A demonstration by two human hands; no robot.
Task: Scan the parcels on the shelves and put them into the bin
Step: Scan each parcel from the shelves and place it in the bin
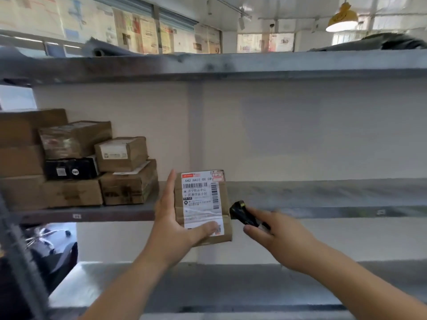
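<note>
Parcel upright before shelf, label facing | left hand gripping its side, thumb across label | right hand clutching scanner just beside parcel

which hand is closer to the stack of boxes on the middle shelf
Left. The left hand, holding the labelled parcel, is just right of the stack of boxes. The right hand, gripping the scanner, is farther right, beyond the parcel.

Grey metal shelving w/ white back panel, papered windows behind, yellow pendant lamp top right.
</note>
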